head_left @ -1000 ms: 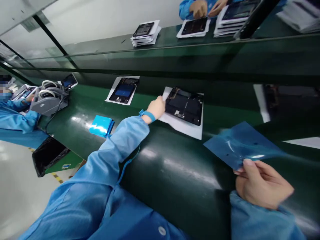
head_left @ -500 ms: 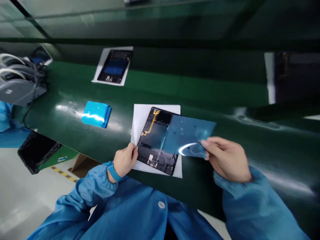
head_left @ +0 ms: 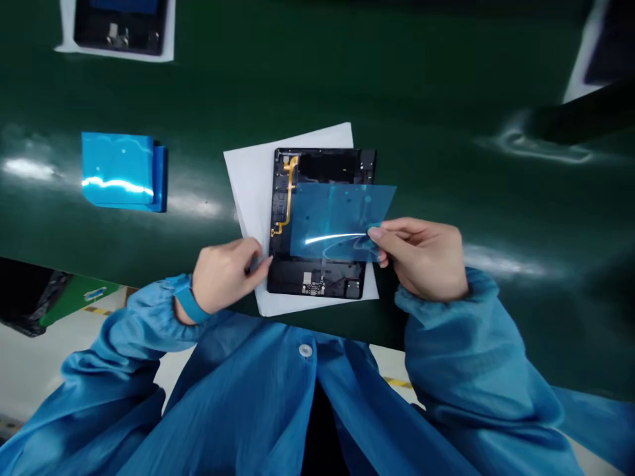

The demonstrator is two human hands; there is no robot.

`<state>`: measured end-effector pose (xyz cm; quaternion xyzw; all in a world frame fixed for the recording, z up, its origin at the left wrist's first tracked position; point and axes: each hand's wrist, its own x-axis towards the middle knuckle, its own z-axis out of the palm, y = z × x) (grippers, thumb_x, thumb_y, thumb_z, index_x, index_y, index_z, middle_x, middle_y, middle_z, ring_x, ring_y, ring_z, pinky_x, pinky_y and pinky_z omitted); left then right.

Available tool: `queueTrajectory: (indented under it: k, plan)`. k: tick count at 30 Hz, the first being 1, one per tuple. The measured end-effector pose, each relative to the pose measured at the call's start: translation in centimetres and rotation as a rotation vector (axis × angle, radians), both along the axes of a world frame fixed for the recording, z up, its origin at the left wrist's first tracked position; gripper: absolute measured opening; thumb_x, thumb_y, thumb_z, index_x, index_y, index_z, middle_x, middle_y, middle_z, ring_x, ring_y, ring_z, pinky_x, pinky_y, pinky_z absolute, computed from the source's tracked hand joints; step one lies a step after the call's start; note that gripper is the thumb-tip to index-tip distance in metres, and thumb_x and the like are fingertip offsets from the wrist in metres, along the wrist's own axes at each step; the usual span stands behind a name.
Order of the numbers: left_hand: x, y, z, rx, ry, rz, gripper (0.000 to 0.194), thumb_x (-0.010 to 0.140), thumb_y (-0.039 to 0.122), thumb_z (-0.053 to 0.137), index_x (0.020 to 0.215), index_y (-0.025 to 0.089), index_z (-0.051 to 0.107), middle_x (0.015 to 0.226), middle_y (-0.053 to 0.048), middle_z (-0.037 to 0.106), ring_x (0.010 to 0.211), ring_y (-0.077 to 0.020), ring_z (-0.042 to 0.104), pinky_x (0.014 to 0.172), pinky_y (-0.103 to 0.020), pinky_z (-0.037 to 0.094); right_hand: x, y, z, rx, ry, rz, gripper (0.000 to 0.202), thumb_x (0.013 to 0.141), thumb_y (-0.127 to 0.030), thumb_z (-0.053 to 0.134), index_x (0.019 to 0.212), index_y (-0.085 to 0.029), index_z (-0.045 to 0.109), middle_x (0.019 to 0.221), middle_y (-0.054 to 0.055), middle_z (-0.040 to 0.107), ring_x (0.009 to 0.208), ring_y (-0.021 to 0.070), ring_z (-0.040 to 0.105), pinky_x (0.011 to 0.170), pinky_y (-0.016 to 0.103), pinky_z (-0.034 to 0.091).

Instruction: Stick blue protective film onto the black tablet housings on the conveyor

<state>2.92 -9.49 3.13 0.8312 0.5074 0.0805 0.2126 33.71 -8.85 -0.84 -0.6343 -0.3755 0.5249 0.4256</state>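
Holds the film [head_left: 337,221] farther left over the tablet [head_left: 325,279] than half a second ago, now spanning most of its width instead of only the right part. Has the tablet turned nearly straight, no longer leaning with far end to the right. Has the paper [head_left: 248,192] beneath swung the same way, now lying askew and showing most on the left. Looks more steeply down at the bench [head_left: 446,86], too.

Has the tablet on the paper, close to the bench's near edge, with long axis running near to far, connector [head_left: 313,289] at the near end and orange strip [head_left: 290,192] along the left side. Keeps the film's long axis crosswise, with right end overhanging the tablet's right edge; cannot tell if resting on the tablet or just above.

Pinches the film near its lower right corner with the right hand [head_left: 426,258]. Has the left hand [head_left: 225,274] released, with thumb parted from curled fingers and reaching the tablet's left edge; cannot tell whether touching or just beside. Has a blue stack [head_left: 118,168] well apart on the left.
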Motion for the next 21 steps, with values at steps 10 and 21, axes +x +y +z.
queueTrajectory:
  k: [10, 21]
  plan:
    - [-0.2, 6.6, -2.2, 0.077, -0.335, -0.432, 0.02, 0.097, 0.03, 0.056, 0.09, 0.023, 0.073, 0.086, -0.003, 0.074, 0.079, -0.0163, 0.068, 0.073, -0.033, 0.052, 0.1, -0.4, 0.6, 0.059, -0.088, 0.116, 0.022, 0.078, -0.034, 0.087, 0.083, -0.015, 0.077, 0.057, -0.001, 0.067, 0.044, 0.0077, 0.056, 0.042, 0.018, 0.05]
    - [0.1, 6.6, -2.4, 0.076, -0.256, -0.477, 0.02, 0.097, 0.031, 0.054, 0.089, 0.024, 0.072, 0.086, -0.002, 0.073, 0.078, -0.0182, 0.066, 0.068, -0.035, 0.045, 0.0, -1.0, 1.0, 0.154, -0.252, 0.087, 0.015, 0.078, -0.027, 0.087, 0.083, -0.016, 0.078, 0.059, 0.0, 0.069, 0.043, 0.0106, 0.06, 0.041, 0.022, 0.053]
